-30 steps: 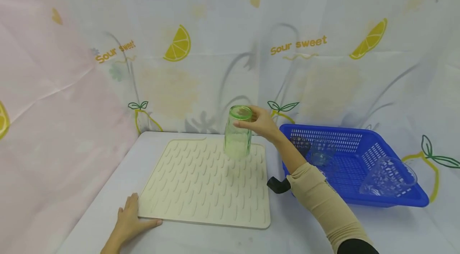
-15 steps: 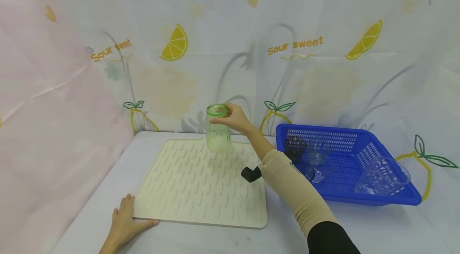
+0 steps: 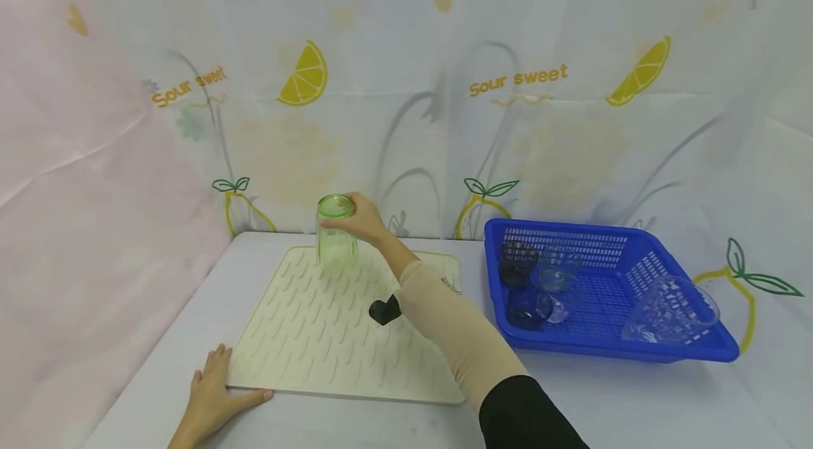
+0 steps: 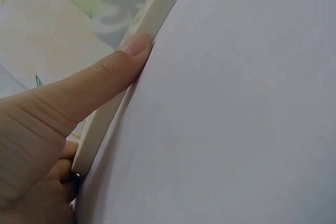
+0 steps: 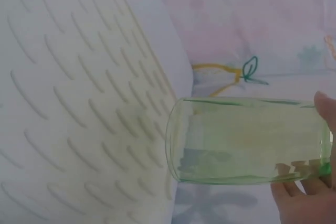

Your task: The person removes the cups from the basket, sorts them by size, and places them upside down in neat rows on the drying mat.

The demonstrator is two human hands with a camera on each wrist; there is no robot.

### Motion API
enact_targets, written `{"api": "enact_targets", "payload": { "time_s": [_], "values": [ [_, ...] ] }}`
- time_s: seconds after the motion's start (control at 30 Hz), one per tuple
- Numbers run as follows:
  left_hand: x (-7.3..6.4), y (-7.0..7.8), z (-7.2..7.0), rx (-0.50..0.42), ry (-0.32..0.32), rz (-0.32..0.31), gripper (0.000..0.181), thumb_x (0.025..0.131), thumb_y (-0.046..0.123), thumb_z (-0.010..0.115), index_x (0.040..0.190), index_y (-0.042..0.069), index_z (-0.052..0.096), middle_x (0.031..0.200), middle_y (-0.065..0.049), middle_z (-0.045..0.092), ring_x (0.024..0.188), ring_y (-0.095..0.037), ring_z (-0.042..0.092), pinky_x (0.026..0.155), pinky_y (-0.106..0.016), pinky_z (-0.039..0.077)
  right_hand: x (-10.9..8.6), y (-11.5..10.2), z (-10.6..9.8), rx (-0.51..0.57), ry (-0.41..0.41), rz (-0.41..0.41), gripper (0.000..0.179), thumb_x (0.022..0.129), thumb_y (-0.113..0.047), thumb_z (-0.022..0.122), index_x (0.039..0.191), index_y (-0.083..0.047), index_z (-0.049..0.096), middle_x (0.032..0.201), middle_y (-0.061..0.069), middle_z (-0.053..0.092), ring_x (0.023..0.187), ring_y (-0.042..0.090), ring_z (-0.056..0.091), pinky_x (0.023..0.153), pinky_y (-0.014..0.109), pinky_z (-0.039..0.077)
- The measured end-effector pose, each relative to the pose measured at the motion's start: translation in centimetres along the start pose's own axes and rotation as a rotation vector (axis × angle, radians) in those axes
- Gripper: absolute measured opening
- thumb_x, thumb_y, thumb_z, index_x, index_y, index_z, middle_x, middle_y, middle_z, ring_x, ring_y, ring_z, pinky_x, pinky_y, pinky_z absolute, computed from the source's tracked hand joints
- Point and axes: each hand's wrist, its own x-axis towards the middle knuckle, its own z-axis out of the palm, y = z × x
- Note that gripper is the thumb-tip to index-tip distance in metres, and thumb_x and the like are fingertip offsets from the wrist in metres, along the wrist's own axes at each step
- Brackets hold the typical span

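A clear green drinking glass [image 3: 336, 234] is upside down over the far left part of the cream ridged mat [image 3: 356, 322]. My right hand [image 3: 360, 217] grips it near its thick base, thumb on one side and fingers on the other. In the right wrist view the glass's rim faces the mat; whether they touch I cannot tell. At the mat's near left corner my left hand [image 3: 212, 389] rests with fingers along the left side. Its thumb [image 4: 100, 80] lies straight against the mat's front edge in the left wrist view.
A blue perforated plastic basket [image 3: 610, 350] stands on the white-covered table [image 3: 571, 399] to the right. Inside are several glasses, among them a dark one [image 3: 517, 265] and a large clear one [image 3: 670, 311]. A lemon-printed cloth [image 3: 406, 46] hangs behind.
My right hand has carried the green glass left across the far part of the mat and slightly lower. The left hand has stayed at the mat's corner. The view has shifted slightly.
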Motion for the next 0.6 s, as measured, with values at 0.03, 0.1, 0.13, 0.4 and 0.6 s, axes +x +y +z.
{"api": "enact_targets", "payload": {
  "time_s": [0.03, 0.1, 0.13, 0.4, 0.6],
  "values": [
    [0.0, 0.0, 0.0, -0.004, -0.001, 0.001, 0.107, 0.067, 0.034, 0.082, 0.131, -0.025, 0.020, 0.136, -0.051, 0.012, 0.129, -0.063, 0.003, 0.100, -0.077, -0.003, 0.1, 0.0, 0.3, 0.005, 0.002, -0.006, 0.063, 0.076, -0.027, 0.078, 0.128, -0.003, 0.051, 0.119, 0.009, 0.059, 0.105, 0.022, 0.056, 0.085, 0.029, 0.051],
    [0.0, 0.0, 0.0, -0.010, -0.002, 0.001, 0.107, 0.067, 0.034, 0.082, 0.132, -0.025, 0.020, 0.136, -0.051, 0.011, 0.129, -0.063, 0.002, 0.100, -0.076, -0.004, 0.1, 0.0, 1.0, 0.010, 0.005, -0.009, 0.063, 0.077, -0.027, 0.078, 0.128, -0.003, 0.051, 0.119, 0.010, 0.058, 0.105, 0.022, 0.056, 0.085, 0.029, 0.051],
    [0.0, 0.0, 0.0, -0.012, -0.002, 0.000, 0.107, 0.067, 0.033, 0.082, 0.132, -0.025, 0.020, 0.136, -0.051, 0.011, 0.129, -0.063, 0.002, 0.100, -0.076, -0.004, 0.1, 0.0, 1.3, 0.007, 0.006, -0.009, 0.063, 0.077, -0.027, 0.078, 0.129, -0.004, 0.050, 0.120, 0.010, 0.058, 0.106, 0.023, 0.056, 0.085, 0.029, 0.051],
    [0.1, 0.3, 0.0, 0.005, -0.006, -0.026, 0.107, 0.067, 0.033, 0.082, 0.131, -0.025, 0.020, 0.137, -0.051, 0.011, 0.129, -0.063, 0.004, 0.100, -0.076, -0.003, 0.1, 0.7, 3.7, -0.058, -0.007, 0.006, 0.066, 0.076, -0.031, 0.077, 0.130, -0.005, 0.049, 0.119, 0.009, 0.059, 0.104, 0.022, 0.057, 0.082, 0.029, 0.050],
    [0.1, 0.3, 0.0, -0.001, -0.024, -0.049, 0.108, 0.067, 0.035, 0.082, 0.132, -0.025, 0.020, 0.138, -0.050, 0.009, 0.129, -0.062, 0.003, 0.101, -0.075, -0.004, -0.3, 1.8, 5.2, -0.125, -0.035, 0.003, 0.072, 0.078, -0.031, 0.076, 0.135, -0.002, 0.043, 0.124, 0.011, 0.056, 0.110, 0.024, 0.055, 0.089, 0.031, 0.049]
  ]
}}
